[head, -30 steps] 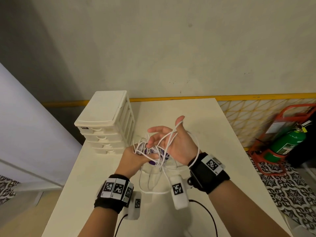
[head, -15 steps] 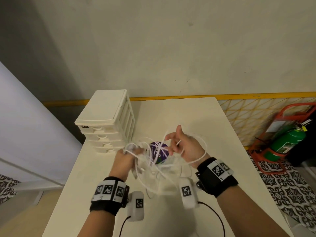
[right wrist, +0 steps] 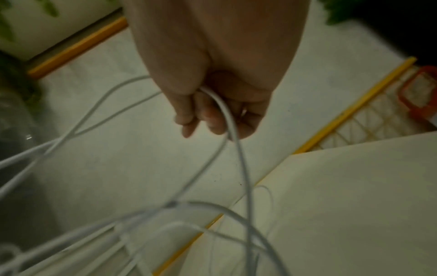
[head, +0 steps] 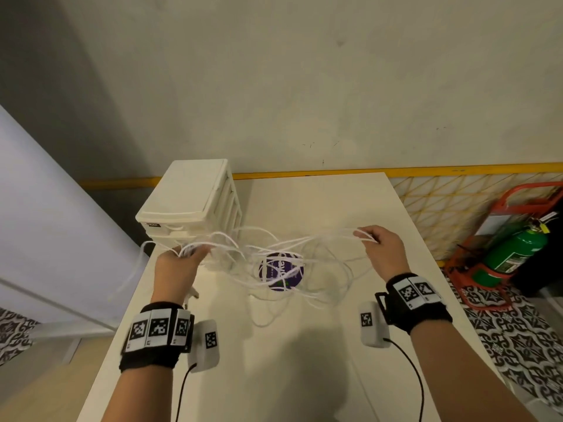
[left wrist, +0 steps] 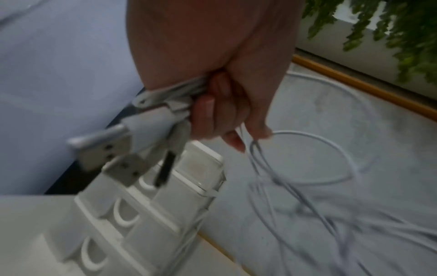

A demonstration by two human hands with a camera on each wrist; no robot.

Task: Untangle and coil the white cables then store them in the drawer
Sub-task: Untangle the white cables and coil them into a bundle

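A tangle of white cables (head: 283,257) hangs stretched between my two hands above the white table (head: 320,202). My left hand (head: 179,263) grips a bunch of cable ends; the left wrist view shows its fingers (left wrist: 212,119) curled round them, with USB plugs (left wrist: 106,149) sticking out. My right hand (head: 377,242) holds several strands at the far right, and the right wrist view shows a cable (right wrist: 224,112) pinched in its fingers (right wrist: 208,117). A small white drawer unit (head: 189,205) stands at the table's back left, its drawers (left wrist: 123,214) closed.
A round purple object (head: 281,271) lies on the table under the cables. A green fire extinguisher (head: 511,251) in a red stand sits on the floor at the right. A yellow lattice (head: 451,202) runs behind the table's right edge.
My hands have moved apart, left hand leftward and right hand rightward, pulling the bunched cables out into a wide spread over the table.
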